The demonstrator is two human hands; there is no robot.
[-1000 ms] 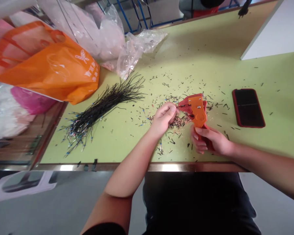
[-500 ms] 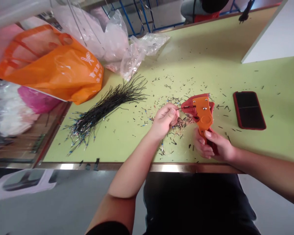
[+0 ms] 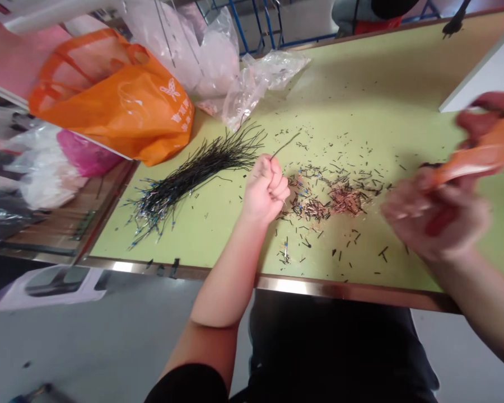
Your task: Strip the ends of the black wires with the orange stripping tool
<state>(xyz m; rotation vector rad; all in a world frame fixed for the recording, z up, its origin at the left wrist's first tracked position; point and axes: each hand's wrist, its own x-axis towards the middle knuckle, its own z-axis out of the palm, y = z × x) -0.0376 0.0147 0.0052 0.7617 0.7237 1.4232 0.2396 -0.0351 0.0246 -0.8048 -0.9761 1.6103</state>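
My left hand (image 3: 266, 187) is closed in a fist above the table. A thin black wire (image 3: 286, 145) sticks up out of its fingers, leaning right. At the right, my right hand (image 3: 441, 215) grips an orange and red wire stripper (image 3: 483, 148), blurred by motion and raised off the table. Left of my left hand lies a thick bundle of black wires (image 3: 195, 173), with blue and silver ends towards its lower left. Between my hands, black insulation scraps and copper-coloured strands (image 3: 348, 200) are scattered over the table.
An orange bag (image 3: 117, 106) stands at the upper left, with clear plastic bags (image 3: 252, 84) beside it. A white panel (image 3: 487, 73) rises at the upper right behind the wire stripper. The green table (image 3: 218, 235) has a metal front edge. A black plug (image 3: 456, 22) hangs at the far edge.
My right hand has swung the wire stripper away to the right and up, off the wire. My left hand has moved slightly left, keeping the wire. The phone is no longer visible.
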